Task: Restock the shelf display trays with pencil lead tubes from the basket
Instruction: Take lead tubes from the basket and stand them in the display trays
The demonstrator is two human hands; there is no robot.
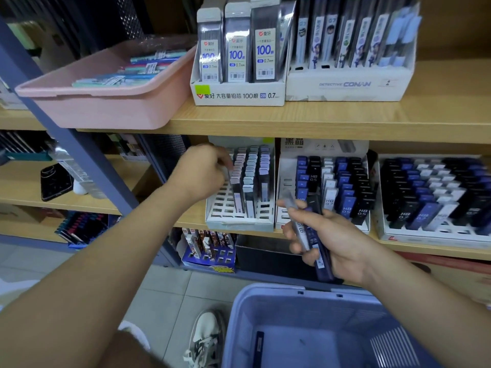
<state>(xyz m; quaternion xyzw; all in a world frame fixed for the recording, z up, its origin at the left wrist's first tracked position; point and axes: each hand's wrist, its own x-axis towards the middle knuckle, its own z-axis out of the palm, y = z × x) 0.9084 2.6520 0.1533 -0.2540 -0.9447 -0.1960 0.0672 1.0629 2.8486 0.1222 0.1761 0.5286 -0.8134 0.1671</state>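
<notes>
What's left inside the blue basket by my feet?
One dark lead tube lies on the floor of the basket. The right forearm covers its far right corner and the near end is out of frame, so more may remain.

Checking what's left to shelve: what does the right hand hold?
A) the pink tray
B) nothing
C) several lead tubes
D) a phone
C: the right hand grips a bunch of dark blue and clear lead tubes above the basket.
</notes>
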